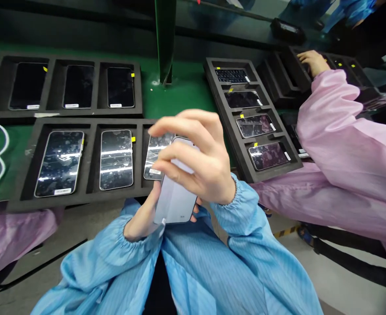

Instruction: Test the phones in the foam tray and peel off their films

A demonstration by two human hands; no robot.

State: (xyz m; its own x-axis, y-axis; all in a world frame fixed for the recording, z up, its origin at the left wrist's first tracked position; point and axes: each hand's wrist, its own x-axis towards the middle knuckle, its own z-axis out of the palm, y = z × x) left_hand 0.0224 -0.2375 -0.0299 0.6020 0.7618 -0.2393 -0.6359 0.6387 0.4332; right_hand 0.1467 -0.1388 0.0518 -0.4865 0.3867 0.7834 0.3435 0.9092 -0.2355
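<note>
A phone (176, 199) with a pale, lit screen is tilted in front of my body. My left hand (143, 214) holds it from beneath, with fingertips showing at its right edge. Over the phone's upper part is my right hand (199, 157), its fingers bent and the thumb and index tips close together at the phone's upper left. Whether anything is between those tips is too small to tell. Just behind my hands, a dark foam tray (91, 162) holds several phones, among them one (116, 159) with a yellow tab; the rightmost is partly hidden by my right hand.
Another foam tray (96, 87) with phones lies behind. To the right stands a slanted tray (234, 131) with several phones. A green post (166, 39) rises at the back. White cable (2, 148) lies left. A person in pink (337, 105) reaches toward stacked trays at right.
</note>
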